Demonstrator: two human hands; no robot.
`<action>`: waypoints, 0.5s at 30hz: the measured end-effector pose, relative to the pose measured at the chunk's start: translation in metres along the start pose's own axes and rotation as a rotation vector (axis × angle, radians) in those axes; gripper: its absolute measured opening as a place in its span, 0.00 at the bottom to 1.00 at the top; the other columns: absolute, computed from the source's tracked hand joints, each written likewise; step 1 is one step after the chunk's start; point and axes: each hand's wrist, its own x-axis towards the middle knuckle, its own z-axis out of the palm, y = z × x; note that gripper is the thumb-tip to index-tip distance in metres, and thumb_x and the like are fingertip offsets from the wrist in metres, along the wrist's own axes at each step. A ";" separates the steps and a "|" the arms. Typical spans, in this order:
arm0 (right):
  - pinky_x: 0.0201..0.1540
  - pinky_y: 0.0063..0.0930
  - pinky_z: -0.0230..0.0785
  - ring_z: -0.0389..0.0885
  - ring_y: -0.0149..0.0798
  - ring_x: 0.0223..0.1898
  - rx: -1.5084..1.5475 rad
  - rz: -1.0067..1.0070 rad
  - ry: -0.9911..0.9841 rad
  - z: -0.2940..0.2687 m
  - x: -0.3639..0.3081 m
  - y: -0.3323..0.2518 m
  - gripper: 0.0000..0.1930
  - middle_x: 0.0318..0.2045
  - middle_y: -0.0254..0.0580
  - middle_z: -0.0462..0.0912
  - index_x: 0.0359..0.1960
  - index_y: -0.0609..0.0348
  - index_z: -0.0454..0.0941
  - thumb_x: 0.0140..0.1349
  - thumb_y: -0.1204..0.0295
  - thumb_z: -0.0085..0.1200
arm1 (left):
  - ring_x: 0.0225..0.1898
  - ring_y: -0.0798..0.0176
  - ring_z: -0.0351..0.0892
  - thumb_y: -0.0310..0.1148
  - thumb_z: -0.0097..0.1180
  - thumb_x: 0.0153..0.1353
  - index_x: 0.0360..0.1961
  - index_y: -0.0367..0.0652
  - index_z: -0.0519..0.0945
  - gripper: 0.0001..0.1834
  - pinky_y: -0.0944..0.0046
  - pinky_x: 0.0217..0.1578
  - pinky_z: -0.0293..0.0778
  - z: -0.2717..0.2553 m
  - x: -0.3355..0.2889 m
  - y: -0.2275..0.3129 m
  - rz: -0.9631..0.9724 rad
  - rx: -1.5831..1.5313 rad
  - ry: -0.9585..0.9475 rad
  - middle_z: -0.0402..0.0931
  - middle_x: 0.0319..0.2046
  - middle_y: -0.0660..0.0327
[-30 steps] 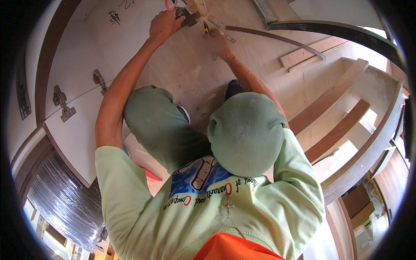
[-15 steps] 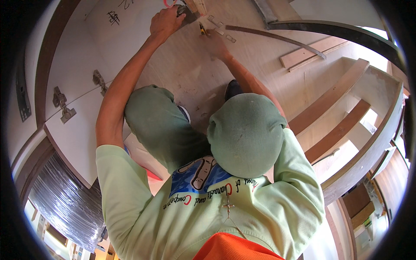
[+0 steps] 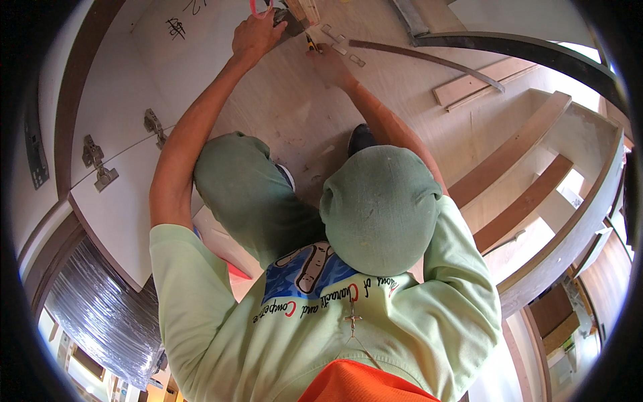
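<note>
At the far top of the view, my left hand (image 3: 256,37) is closed, its fingers curled over a dark grey flat piece (image 3: 293,25) beside some light wood strips (image 3: 305,9). A pink-red loop (image 3: 255,8) rises by its fingers; what it belongs to is out of view. Just to the right, my right hand (image 3: 327,61) grips a small yellow-and-black tool (image 3: 311,43), perhaps a utility knife, pointing toward the strips. The hand is slightly blurred. Small metal plates (image 3: 338,48) lie to its right on the pale wooden panel (image 3: 268,100).
A long narrow strip (image 3: 429,57) and flat boards (image 3: 482,84) lie to the right. Further right stands a curved-looking wooden frame with slats (image 3: 512,157). Metal hinges (image 3: 99,162) are fixed to white panels at left. My bent knees (image 3: 382,208) fill the middle.
My right hand and the yellow-and-black tool have shifted very slightly, the tool's tip up and left. My left hand stays in nearly the same place.
</note>
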 end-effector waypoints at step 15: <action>0.26 0.32 0.69 0.75 0.34 0.23 0.029 0.005 0.000 -0.001 0.004 0.002 0.25 0.23 0.41 0.76 0.46 0.68 0.69 0.63 0.54 0.53 | 0.40 0.48 0.83 0.54 0.54 0.63 0.43 0.38 0.79 0.26 0.49 0.40 0.78 0.000 0.002 0.000 -0.002 0.016 -0.004 0.82 0.35 0.49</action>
